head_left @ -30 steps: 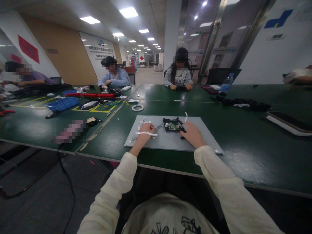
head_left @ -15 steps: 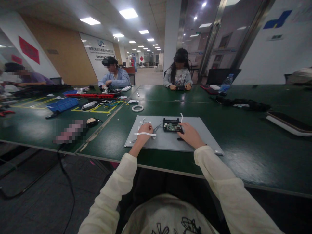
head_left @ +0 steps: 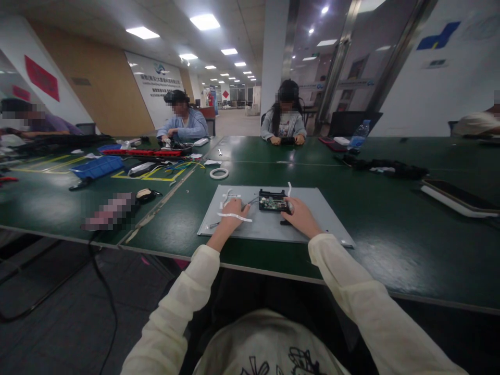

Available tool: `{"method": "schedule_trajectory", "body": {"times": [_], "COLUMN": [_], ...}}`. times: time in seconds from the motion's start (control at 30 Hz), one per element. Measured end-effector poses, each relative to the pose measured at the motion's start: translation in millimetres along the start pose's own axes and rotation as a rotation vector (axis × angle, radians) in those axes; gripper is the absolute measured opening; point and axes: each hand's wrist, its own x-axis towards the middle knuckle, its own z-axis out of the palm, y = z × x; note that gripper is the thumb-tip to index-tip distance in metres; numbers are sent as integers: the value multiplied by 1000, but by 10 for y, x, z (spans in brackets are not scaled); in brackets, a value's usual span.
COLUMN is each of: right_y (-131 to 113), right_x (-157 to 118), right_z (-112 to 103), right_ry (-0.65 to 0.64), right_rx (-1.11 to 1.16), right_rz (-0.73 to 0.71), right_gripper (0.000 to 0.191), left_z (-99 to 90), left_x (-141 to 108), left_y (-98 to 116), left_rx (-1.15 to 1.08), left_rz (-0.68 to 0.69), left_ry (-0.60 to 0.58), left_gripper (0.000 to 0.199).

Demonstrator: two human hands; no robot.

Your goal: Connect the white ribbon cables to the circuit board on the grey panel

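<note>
A black device with an exposed green circuit board (head_left: 273, 202) lies on a grey board (head_left: 265, 229). My right hand (head_left: 301, 214) is closed on the device's right edge, thumb and fingers at its corner. Left of the device, my left hand (head_left: 234, 212) rests over the grey board near thin grey cables (head_left: 253, 201) that run to the device; what its curled fingers hold is too small to make out. A white strip (head_left: 237, 216) lies across my left wrist. Another white strip (head_left: 289, 188) stands up behind the device.
A white tape roll (head_left: 219, 173) and small wrench (head_left: 220, 152) lie beyond the board. At left are a blue tray (head_left: 97, 167), cables and a pinkish blurred item (head_left: 111, 211). Two people sit opposite. A dark-topped white case (head_left: 461, 198) is at right.
My left hand has turned slightly, its thumb and fingers now nearer the cables. My right hand stays at the device's right edge. The whole view has shifted a little.
</note>
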Motion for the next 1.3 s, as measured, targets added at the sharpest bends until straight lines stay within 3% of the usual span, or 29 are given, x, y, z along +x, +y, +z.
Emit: {"method": "schedule_trajectory", "body": {"times": [0.17, 0.47, 1.0, 1.3], "right_y": [-16, -89, -67, -74], "right_x": [-26, -78, -72, -58], "right_z": [17, 19, 50, 45], "right_ry": [63, 52, 97, 51], "right_rx": [37, 22, 69, 105], "right_rz": [-5, 30, -19, -27], "right_gripper": [53, 54, 57, 58], "left_z": [-41, -57, -97, -40], "left_x": [-55, -14, -35, -26], "left_y": [36, -22, 33, -7], "left_rx": [49, 101, 85, 98], "left_rz": [42, 59, 6, 15], "left_ry": [-30, -125, -124, -107], "left_gripper": [53, 69, 60, 54]}}
